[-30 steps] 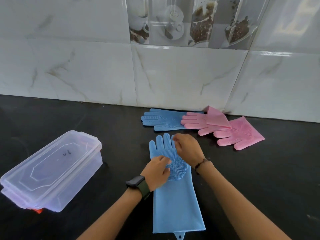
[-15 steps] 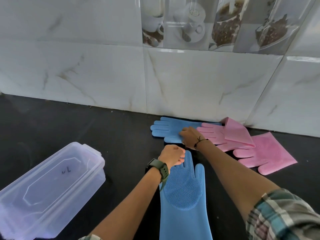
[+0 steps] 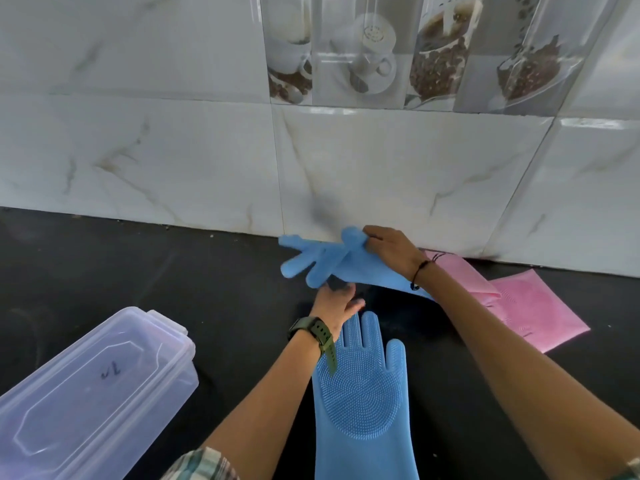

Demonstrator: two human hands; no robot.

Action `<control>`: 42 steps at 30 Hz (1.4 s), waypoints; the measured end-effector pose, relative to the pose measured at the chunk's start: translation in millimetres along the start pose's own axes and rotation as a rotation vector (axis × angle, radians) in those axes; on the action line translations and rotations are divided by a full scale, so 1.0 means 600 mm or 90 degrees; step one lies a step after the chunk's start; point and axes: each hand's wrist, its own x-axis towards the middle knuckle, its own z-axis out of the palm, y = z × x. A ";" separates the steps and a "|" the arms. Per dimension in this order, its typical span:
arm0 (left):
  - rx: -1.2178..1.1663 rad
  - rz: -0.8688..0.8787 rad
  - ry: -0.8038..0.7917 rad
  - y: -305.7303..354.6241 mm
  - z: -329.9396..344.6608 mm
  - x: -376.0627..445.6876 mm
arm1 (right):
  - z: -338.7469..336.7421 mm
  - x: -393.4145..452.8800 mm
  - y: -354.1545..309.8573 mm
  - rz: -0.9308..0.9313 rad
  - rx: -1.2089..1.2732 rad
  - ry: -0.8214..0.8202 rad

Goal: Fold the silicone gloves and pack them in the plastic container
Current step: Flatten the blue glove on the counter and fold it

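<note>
Two blue gloves (image 3: 360, 400) on black counter (image 3: 173, 271) (marble-tiled wall (image 3: 173, 150) behind); right grip (image 3: 391, 249) clamps one, left (image 3: 337, 303) spread apart.

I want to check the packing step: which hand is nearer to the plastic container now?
Left. The left hand hovers open over the counter, right of the plastic container. The right hand is farther, by the wall, gripping the lifted blue glove.

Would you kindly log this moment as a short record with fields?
Right hand: grips second blue glove, lifted off the counter near the wall
Left hand: open, under that glove's fingers
First blue glove: flat, unfolded
Pink gloves: right, against the wall
Plastic container: left, lid on
</note>
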 end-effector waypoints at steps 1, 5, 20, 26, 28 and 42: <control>0.008 0.064 0.011 0.008 0.002 -0.005 | -0.012 -0.010 -0.017 0.000 0.045 -0.003; 0.009 0.308 -0.021 0.049 -0.021 -0.039 | -0.052 -0.062 -0.090 -0.004 0.209 0.004; 0.247 0.304 -0.020 0.099 -0.038 -0.148 | 0.014 -0.289 -0.086 0.282 0.654 0.125; 0.512 0.052 0.016 -0.024 -0.095 -0.063 | 0.142 -0.319 0.019 0.482 0.409 0.182; 0.499 0.083 0.049 -0.032 -0.099 -0.054 | 0.142 -0.313 0.017 0.470 0.373 0.183; 0.486 0.050 0.094 -0.039 -0.108 -0.115 | 0.130 -0.354 -0.010 0.486 0.285 0.056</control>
